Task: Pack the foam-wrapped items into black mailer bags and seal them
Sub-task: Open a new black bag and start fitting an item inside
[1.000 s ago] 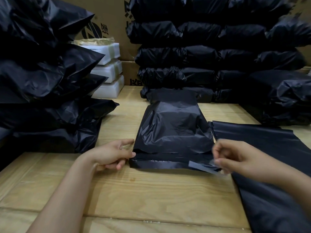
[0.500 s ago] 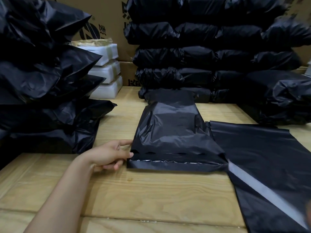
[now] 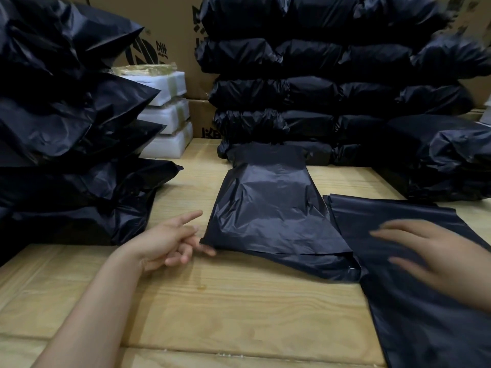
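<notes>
A filled black mailer bag (image 3: pixel 268 213) lies in the middle of the wooden table, its near flap folded over the body. My left hand (image 3: pixel 170 240) rests at the bag's near left corner with fingers spread, fingertips touching the flap's edge. My right hand (image 3: pixel 435 256) is blurred, flat and open above a pile of empty black mailer bags (image 3: pixel 414 314) on the right. Three white foam-wrapped items (image 3: pixel 170 115) stand stacked at the back left.
Packed black bags are piled high on the left (image 3: pixel 66 128) and in rows at the back and right (image 3: pixel 332 88). Cardboard boxes (image 3: pixel 170 25) stand behind them. The wooden table (image 3: pixel 212 301) shows bare planks near me.
The adhesive strip's liner was peeled off to the right and is gone. The bag's flap now lies folded over the bag. My right hand has come back into view over the empty bags.
</notes>
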The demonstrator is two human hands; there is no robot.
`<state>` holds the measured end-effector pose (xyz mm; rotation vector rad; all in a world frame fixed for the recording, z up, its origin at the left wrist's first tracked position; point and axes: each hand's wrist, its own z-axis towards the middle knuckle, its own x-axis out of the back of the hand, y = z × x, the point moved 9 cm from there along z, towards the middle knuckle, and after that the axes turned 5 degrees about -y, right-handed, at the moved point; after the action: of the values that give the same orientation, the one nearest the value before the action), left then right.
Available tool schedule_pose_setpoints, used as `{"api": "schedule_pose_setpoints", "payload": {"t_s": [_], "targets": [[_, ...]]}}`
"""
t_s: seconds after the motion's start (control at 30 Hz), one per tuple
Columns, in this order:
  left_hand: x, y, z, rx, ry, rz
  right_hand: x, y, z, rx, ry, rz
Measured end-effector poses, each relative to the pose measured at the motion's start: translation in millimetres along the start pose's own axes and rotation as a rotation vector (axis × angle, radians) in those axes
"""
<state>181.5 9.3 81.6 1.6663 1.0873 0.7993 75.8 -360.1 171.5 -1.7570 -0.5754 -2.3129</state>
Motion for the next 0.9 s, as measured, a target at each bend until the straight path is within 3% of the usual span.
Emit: {"api": "schedule_pose_setpoints", "payload": {"t_s": [0.07, 0.17, 0.23, 0.33, 0.47, 0.6, 0.7, 0.77, 0.9], "targets": [[21, 3, 3, -0.048, 0.232, 0.344, -8, -15, 37, 0.049, 0.036, -0.08], [41, 31, -7, -0.17, 0.601, 1.043, -29, -27, 67, 0.128, 0.005, -0.221], [27, 42, -5, -0.275, 0.634, 1.301, -34, -35, 76, 0.248, 0.088, -0.314], [-8, 53, 5, -0.55, 0.51, 1.481, -46, -44, 85, 0.404, 0.111, -0.353], [-26, 64, 1, -0.877, 0.466, 1.532, -57, -39, 86, 0.425, 0.1, -0.208], [-34, 60, 10, -0.881, 0.317, 1.643, -63, -25, 87, 0.334, 0.003, 0.092], [-34, 58, 16, -0.863, 0.249, 1.668, -57, -27, 90, 0.334, 0.009, 0.12], [-28, 57, 17, -0.841, 0.237, 1.568, -55, -31, 89, 0.364, 0.048, 0.098], [-20, 56, 13, -0.803, 0.211, 1.319, -59, -18, 84, 0.306, 0.011, 0.343]]}}
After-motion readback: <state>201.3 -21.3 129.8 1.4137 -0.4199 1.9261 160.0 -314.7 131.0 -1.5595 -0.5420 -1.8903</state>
